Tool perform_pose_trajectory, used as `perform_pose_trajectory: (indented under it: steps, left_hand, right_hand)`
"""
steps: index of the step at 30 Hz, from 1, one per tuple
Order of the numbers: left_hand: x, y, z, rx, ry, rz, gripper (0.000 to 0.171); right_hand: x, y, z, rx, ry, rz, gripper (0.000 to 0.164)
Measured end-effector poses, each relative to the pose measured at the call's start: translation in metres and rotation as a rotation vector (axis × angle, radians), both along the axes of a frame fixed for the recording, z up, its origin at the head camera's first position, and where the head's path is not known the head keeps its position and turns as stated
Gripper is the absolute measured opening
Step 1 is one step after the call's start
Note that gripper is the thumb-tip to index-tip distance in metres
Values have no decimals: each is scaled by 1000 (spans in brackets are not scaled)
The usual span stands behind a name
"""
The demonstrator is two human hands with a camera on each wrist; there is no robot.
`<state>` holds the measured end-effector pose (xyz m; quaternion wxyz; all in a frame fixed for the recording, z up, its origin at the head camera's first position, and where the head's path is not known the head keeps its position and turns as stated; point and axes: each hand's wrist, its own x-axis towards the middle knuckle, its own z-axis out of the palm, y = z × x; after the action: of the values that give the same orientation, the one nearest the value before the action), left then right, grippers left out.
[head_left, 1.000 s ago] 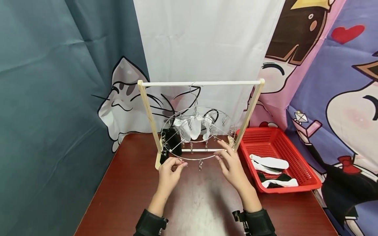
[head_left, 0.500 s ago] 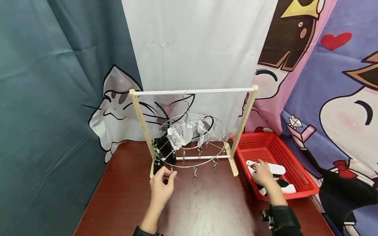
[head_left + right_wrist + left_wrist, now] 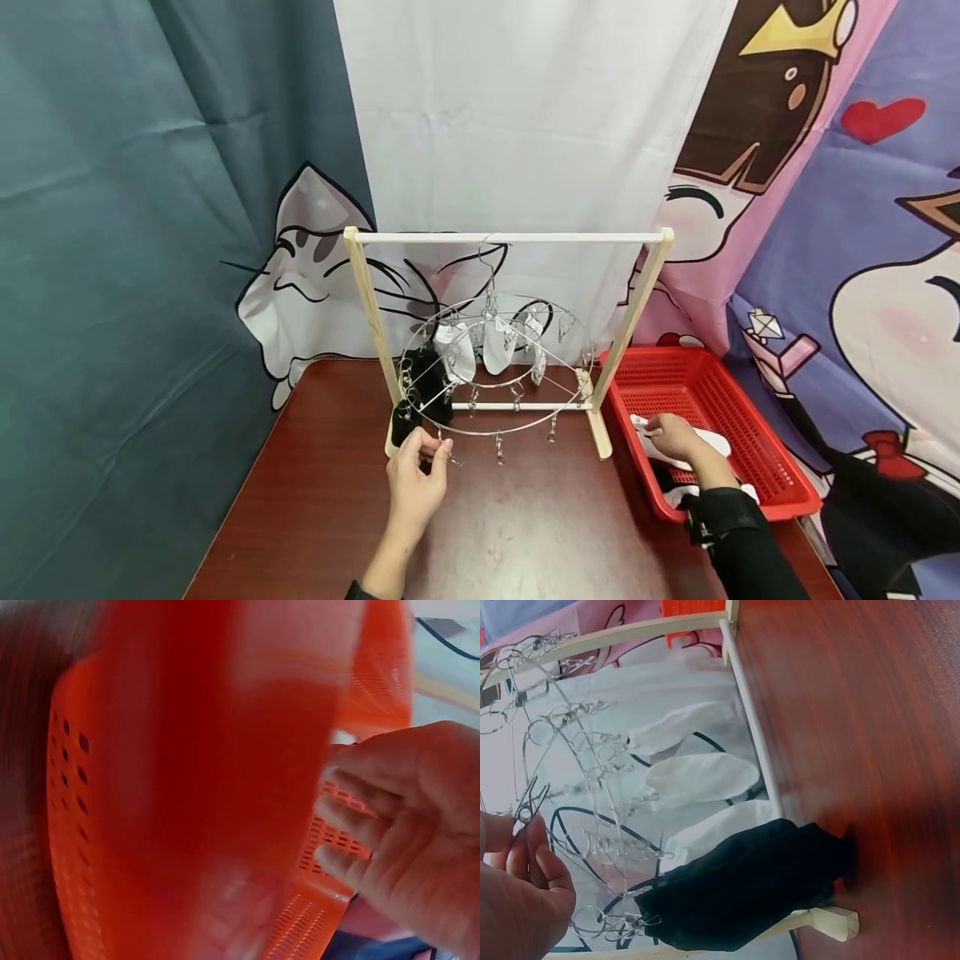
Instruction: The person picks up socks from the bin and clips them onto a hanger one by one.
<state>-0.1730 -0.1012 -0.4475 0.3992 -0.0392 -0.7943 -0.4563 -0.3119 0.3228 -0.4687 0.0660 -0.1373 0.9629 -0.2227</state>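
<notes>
My left hand [image 3: 416, 483] pinches a metal clip [image 3: 526, 813] between thumb and fingers at the near rim of the round wire hanger [image 3: 480, 433]. Inside the red basket, my right hand [image 3: 681, 442] pinches the near end of a white sock [image 3: 714, 442]. In the right wrist view the basket wall hides most of that sock, and only a speck of white shows by my fingertips. Three white socks [image 3: 701, 781] hang at the back of the hanger, and black socks [image 3: 742, 889] hang at its left, beside my left hand.
A wooden stand with a white top rod [image 3: 510, 238] carries the hanger. Several free clips [image 3: 500, 450] dangle from the rim. The red basket [image 3: 780, 467] stands right of the stand, with black-and-white socks [image 3: 678, 493] under my right forearm. Printed curtains close off the back.
My right hand has left the hanger's rim, reached into the basket and taken the white sock's end. My left hand stays at the clip, drawn slightly down and towards me.
</notes>
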Motion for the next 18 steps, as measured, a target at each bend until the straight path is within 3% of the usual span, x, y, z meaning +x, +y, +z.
perform_pose_trajectory:
  steps: [4,7,9,11,14,18]
  left_hand:
    - [0,1,4,40,-7,-9,25]
    - [2,2,7,102,-26,-45,24]
    - [3,3,8,158,-32,-84,23]
    - [4,5,8,242,-25,-151,21]
    - [5,10,9,376,-2,-264,19]
    - [6,16,9,503,7,-375,18]
  right_hand:
    - [9,-8,7,-253,354,-188,8]
    - [24,-30,20,-533,506,-257,15]
    - [39,-53,28,-705,502,-200,21]
    - [58,-82,33,-814,435,-98,26]
    - [89,-132,32,-873,279,35,29]
    - [121,-191,25,-994,118,122,28]
